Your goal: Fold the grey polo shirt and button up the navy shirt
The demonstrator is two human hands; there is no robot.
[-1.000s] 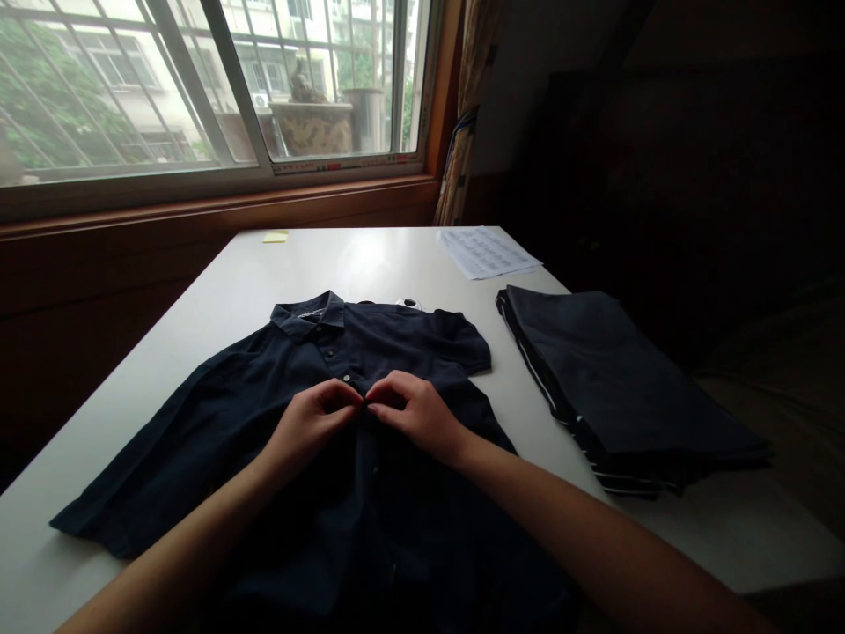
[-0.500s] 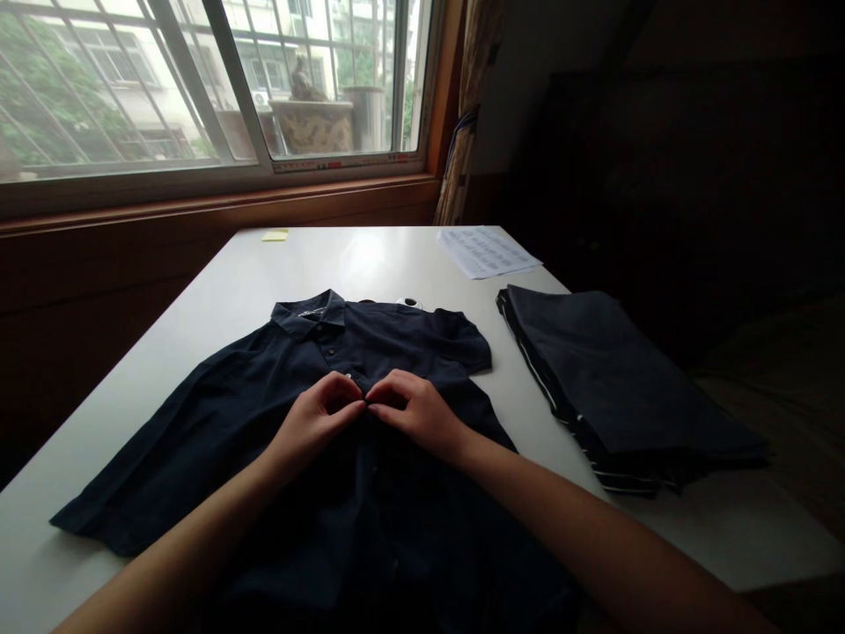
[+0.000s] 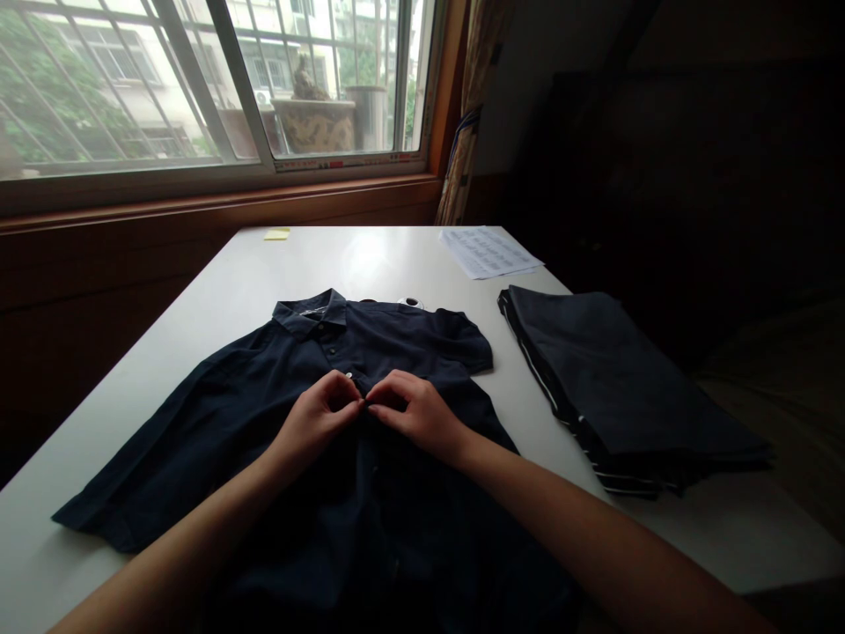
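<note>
A dark navy short-sleeved shirt (image 3: 238, 405) lies spread front side up, its collar (image 3: 310, 313) pointing toward the window. Buttons run down the front placket; a pale button (image 3: 349, 376) shows just above my fingers. On the placket at chest height, my left hand (image 3: 323, 409) pinches the shirt between thumb and fingers. Close against it, my right hand (image 3: 413, 409) pinches the same strip from the other side. The fingertips nearly meet, and the bit of cloth or button between them is hidden.
The white table (image 3: 204, 273) carries a stack of folded dark clothes (image 3: 613, 370) at the right. Printed papers (image 3: 488, 253) lie at the far right corner, a yellow sticky note (image 3: 276, 234) at the far left. A small white round object (image 3: 410, 303) peeks out behind the shirt's shoulder.
Both hands keep their pinch on the placket with barely any motion. The whole view has shifted very slightly.
</note>
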